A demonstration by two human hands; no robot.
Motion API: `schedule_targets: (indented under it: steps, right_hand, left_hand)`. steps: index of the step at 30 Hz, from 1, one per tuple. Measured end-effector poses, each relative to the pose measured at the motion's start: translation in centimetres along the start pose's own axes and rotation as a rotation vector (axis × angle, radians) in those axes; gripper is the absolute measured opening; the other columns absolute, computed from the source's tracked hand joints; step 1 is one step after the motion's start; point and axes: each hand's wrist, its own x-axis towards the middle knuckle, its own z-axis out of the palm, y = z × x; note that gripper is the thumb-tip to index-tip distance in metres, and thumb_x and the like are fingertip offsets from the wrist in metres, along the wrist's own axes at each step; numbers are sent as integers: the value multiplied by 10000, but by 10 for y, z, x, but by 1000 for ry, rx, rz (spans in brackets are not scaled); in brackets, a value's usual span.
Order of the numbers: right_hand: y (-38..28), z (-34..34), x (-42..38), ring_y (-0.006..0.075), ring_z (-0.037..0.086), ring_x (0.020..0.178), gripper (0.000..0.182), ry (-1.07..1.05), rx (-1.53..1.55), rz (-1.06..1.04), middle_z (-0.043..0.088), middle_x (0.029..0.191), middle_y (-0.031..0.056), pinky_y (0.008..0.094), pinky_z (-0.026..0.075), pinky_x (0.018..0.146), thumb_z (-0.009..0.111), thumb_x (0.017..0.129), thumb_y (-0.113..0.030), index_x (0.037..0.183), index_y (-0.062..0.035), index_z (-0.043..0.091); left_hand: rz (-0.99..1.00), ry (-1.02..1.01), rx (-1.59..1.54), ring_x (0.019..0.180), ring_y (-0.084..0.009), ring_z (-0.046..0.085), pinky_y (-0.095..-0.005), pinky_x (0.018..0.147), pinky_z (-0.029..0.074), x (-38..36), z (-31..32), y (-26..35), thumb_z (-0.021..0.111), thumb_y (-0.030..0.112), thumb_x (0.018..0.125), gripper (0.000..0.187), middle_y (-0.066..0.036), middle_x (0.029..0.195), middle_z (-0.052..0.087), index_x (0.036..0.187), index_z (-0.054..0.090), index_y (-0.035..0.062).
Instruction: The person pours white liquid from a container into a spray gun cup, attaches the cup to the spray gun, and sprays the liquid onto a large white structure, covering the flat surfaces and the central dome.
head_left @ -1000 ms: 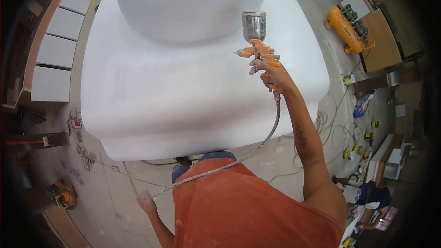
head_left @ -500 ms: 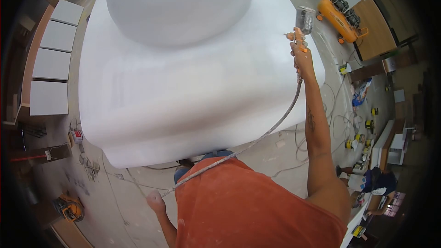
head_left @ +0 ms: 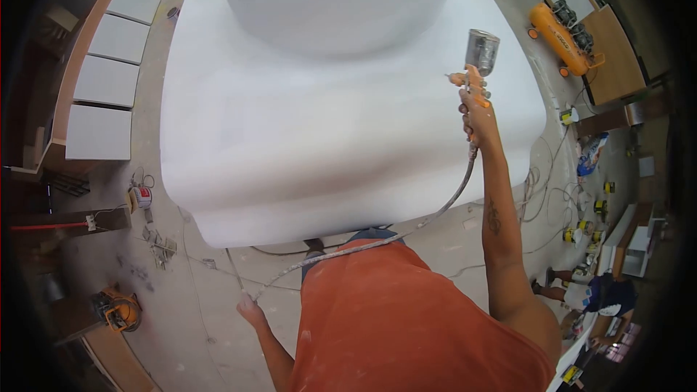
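My right hand (head_left: 479, 117) is wrapped round the handle of an orange spray gun (head_left: 473, 81) with a metal cup (head_left: 481, 51) on top. The gun is over the right part of a large, smooth white curved body (head_left: 290, 138), its nozzle pointing left. From the gun's handle a stained hose (head_left: 457, 192) runs down and across in front of my orange shirt to my left hand (head_left: 250, 310). That hand is low on the left, closed on the hose. A rounded grey-white dome (head_left: 341, 0) rises from the far part of the white body.
White panels (head_left: 102, 133) line the left side. An orange compressor (head_left: 559, 38) is at the upper right, an orange machine (head_left: 117, 310) at the lower left. Hoses and cans (head_left: 572, 235) lie on the right floor. Another person (head_left: 599, 295) is at the lower right.
The view has shifted, so the white body appears further right and slightly higher. The spray gun now appears lower and further left over the body. Both hands keep their hold.
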Motion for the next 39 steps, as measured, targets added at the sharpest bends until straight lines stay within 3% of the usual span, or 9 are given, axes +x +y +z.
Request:
schedule_targets:
  steps: [8, 11, 14, 17, 19, 23, 34, 37, 39]
  right_hand:
    - [-64, 136, -69, -1, 319, 397, 235, -327, 89, 58, 468, 651, -63, 192, 270, 332, 642, 981, -299, 878, -127, 520]
    - [-73, 202, -110, -5, 319, 404, 250, -431, 155, 81, 465, 654, -60, 188, 270, 338, 649, 978, -296, 858, -131, 504]
    - [-80, 243, -131, -11, 321, 414, 264, -536, 247, 108, 464, 659, -56, 184, 270, 346, 656, 975, -296, 846, -136, 490]
    - [-88, 235, -125, -12, 324, 419, 262, -595, 301, 163, 466, 663, -55, 186, 277, 353, 664, 972, -300, 853, -141, 493]
    - [-72, 254, -143, -11, 325, 416, 263, -599, 296, 162, 466, 660, -58, 188, 278, 352, 662, 973, -304, 853, -142, 492]
    - [-57, 208, -122, -1, 331, 404, 253, -385, 131, 82, 470, 650, -61, 189, 284, 351, 655, 971, -304, 870, -129, 504]
    - [-36, 1, -8, 66, 377, 419, 314, 200, -205, -4, 510, 638, -23, 260, 324, 391, 656, 949, -337, 834, -55, 581]
    - [-14, -30, 35, 298, 619, 653, 376, 410, -365, -161, 645, 732, 158, 455, 494, 668, 645, 930, -312, 847, 55, 632]
    - [-2, -33, 45, 324, 631, 693, 373, 480, -451, -226, 653, 751, 184, 467, 497, 705, 643, 931, -307, 864, 59, 639]
  left_hand:
    - [-158, -45, 142, 715, -365, 568, -483, 643, 440, 34, -82, -48, 596, 3, 894, 200, -194, 758, 597, 1090, 629, -23]
    - [-297, 21, -7, 686, -354, 553, -473, 642, 443, 35, -80, -118, 549, 24, 933, 151, -206, 786, 600, 1045, 621, -48]
    - [-456, 24, -196, 650, -338, 534, -477, 605, 419, 55, -108, -114, 513, 124, 988, 242, -203, 740, 581, 899, 610, -79]
    - [-300, 168, -94, 587, -281, 465, -463, 553, 364, 61, -124, -85, 497, 242, 1012, 436, -148, 637, 496, 736, 539, -94]
    - [-610, 154, -517, 570, -217, 393, -442, 525, 307, 74, -115, -108, 513, 291, 998, 502, -93, 582, 382, 660, 464, -78]
    - [-612, 102, -601, 567, -186, 339, -425, 514, 271, 82, -107, -82, 509, 277, 990, 481, -55, 583, 357, 650, 416, -51]
    - [77, -69, -322, 503, -334, 433, -495, 519, 313, 85, -44, 42, 492, 166, 984, 329, -199, 573, 478, 738, 534, -48]
    - [396, -81, -188, 507, -373, 474, -497, 515, 330, 85, -28, 50, 525, 206, 990, 352, -214, 566, 486, 758, 569, -55]
    - [313, -104, -243, 502, -370, 477, -489, 511, 332, 76, -33, 68, 521, 207, 999, 360, -206, 557, 479, 760, 568, -58]
